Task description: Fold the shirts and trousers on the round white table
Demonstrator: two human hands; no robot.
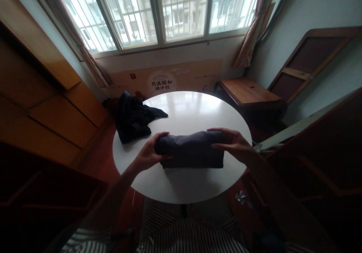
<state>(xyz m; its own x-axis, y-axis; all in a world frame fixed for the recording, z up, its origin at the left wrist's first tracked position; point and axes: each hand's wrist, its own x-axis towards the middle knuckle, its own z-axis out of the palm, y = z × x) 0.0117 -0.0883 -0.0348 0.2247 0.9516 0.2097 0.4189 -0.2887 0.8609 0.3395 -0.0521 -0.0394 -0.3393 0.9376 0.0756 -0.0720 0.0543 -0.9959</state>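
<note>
A folded dark grey cloth (pixel 190 151), perhaps a garment, is held above or on the white round table (pixel 181 189). My left hand (pixel 149 153) grips its left end, thumb on the near side and fingers over the top. At the right end my right hand (pixel 233 143) is closed on it in the same way, thumb in front. The cloth's upper edge is rounded and its lower edge straight. Beyond my left hand lies a crumpled black garment (pixel 132 117), partly hanging over the table's left edge.
A low wooden table (pixel 251 91) stands at the back right, with a wooden panel (pixel 308 60) leaning on the wall. Orange cabinets (pixel 62 113) line the left side. A printed cardboard panel (pixel 195 74) sits below the window. Small clear plastic (pixel 242 197) lies at lower right.
</note>
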